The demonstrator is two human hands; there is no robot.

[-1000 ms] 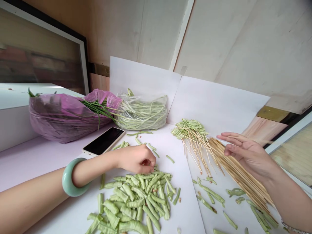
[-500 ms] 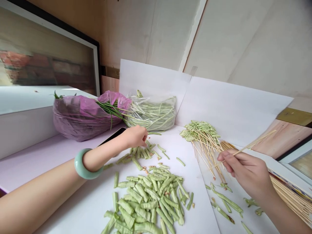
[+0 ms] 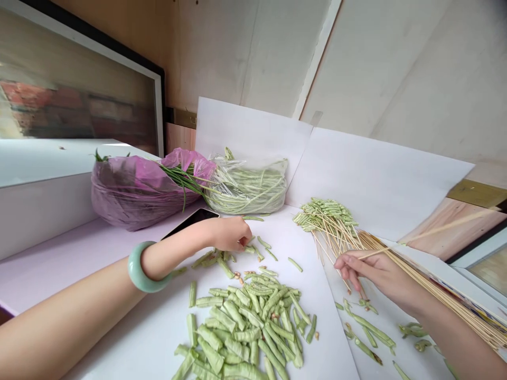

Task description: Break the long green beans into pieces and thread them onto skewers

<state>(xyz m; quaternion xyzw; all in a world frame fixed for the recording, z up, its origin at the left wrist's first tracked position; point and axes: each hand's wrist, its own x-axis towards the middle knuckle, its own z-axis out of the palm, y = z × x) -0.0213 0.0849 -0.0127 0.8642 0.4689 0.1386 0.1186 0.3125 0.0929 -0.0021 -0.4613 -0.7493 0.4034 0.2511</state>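
Note:
My left hand (image 3: 233,234), with a pale green bangle on its wrist, reaches over a small cluster of cut green bean pieces (image 3: 225,265). Its fingers are curled downward and mostly hidden, so what they pinch cannot be made out. On the right, my right hand (image 3: 368,269) is closed on a thin wooden skewer (image 3: 431,231), which points up and to the right and is slightly blurred. A larger heap of cut bean pieces (image 3: 245,327) lies on white paper in front of me. Beyond my right hand rests a stack of skewered beans (image 3: 327,214).
A purple bag of greens (image 3: 130,195) and a clear bag of long beans (image 3: 249,184) stand at the back. A phone (image 3: 194,219) lies behind my left forearm. Bare skewers (image 3: 431,287) lie at right, near bean scraps (image 3: 372,330). White boards (image 3: 380,174) stand behind.
My left hand has shifted slightly right and down over the bean pieces. My right hand has moved left and a little lower with the skewer, which now lies at a flatter angle.

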